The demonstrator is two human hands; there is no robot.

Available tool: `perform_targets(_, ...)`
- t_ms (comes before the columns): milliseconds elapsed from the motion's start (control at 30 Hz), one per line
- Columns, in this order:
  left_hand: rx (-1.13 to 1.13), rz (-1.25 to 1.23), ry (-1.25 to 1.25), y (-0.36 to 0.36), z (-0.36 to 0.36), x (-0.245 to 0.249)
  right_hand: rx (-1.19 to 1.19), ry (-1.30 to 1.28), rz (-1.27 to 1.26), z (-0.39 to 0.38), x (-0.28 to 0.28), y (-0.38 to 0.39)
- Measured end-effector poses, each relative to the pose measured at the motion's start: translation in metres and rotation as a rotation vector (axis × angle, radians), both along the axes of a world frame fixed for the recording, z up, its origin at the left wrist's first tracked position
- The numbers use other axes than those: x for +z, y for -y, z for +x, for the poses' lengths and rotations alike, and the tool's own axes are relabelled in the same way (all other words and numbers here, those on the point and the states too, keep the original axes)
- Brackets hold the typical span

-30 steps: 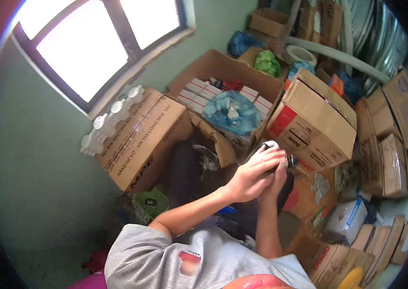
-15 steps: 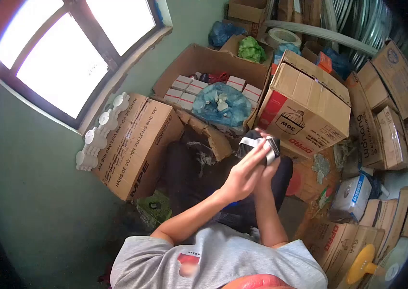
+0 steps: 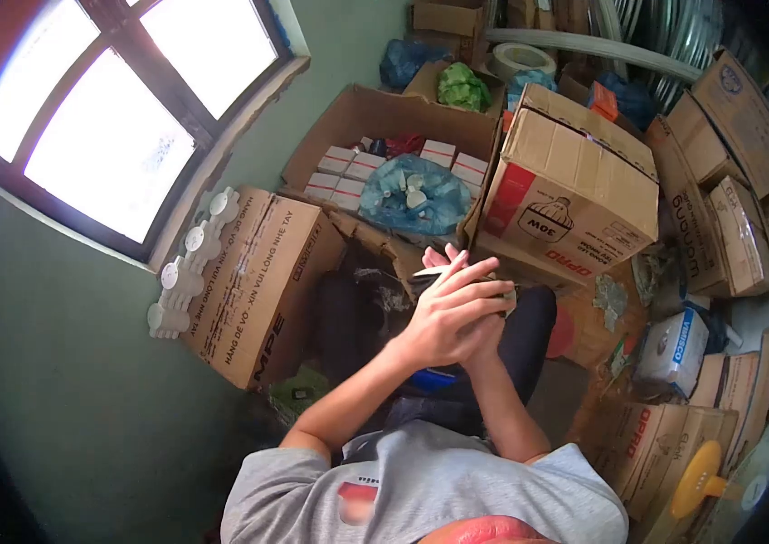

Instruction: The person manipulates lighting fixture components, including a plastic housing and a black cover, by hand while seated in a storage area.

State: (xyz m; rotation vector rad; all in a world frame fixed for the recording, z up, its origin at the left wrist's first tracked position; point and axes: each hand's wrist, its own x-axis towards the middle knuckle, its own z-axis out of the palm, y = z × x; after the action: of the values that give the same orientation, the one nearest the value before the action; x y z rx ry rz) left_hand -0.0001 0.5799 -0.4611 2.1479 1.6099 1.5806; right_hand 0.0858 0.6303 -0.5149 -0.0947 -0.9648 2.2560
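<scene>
My left hand [image 3: 446, 313] lies over the other, its fingers stretched and slightly spread across a black-and-white item [image 3: 427, 277]. The item sits between both palms, and only its edges show. Beneath and behind is my right hand [image 3: 484, 337], mostly covered, with some fingertips showing above. Both hands are pressed together around the item above my lap. Beyond them, a blue plastic bag [image 3: 414, 195] with small white pieces rests in an open carton [image 3: 321, 136] beside several small white boxes [image 3: 337, 161].
A carton topped with white round fittings [image 3: 253, 281] stands at the left. A large carton [image 3: 566, 181] is at the right front, with more boxes [image 3: 720, 227] behind. A yellow fan-like part [image 3: 696, 479] is at the lower right, a window [image 3: 112, 118] at the upper left.
My hands have moved slightly left and down, and my left hand's fingers now cover more of the black-and-white item. The view has shifted a little.
</scene>
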Motion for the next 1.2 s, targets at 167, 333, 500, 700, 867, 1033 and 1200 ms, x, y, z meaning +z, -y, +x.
perform_targets(167, -0.297, -0.123, 0.137, -0.019, -0.046, 0.018, -0.155, 0.255, 0.086, 0.017, -0.015, 0.023)
perform_targets(333, -0.250, -0.122, 0.810, -0.044, -0.066, -0.023, -0.318, 0.371, 0.362, -0.006, 0.017, 0.037)
perform_targets(500, -0.012, 0.198, 1.539, -0.026, -0.047, -0.003, -0.338, 0.085, -0.179, -0.008, 0.033, 0.003)
perform_targets(700, -0.037, -0.158, 0.037, 0.004, 0.014, 0.006, -0.149, -0.176, -0.311, 0.000, 0.019, -0.042)
perform_targets(867, -0.304, -0.281, 0.365, 0.034, -0.017, 0.001, -0.130, -0.384, -0.551, 0.019, 0.008, -0.061)
perform_targets(1033, 0.086, -0.108, 0.654, 0.002, -0.003, -0.007, -0.252, 0.077, -0.164, 0.013, 0.010, -0.008)
perform_targets(1200, 0.003, -0.255, 0.271, 0.016, 0.021, -0.007, -0.277, -0.112, -0.345, 0.019, 0.002, -0.029)
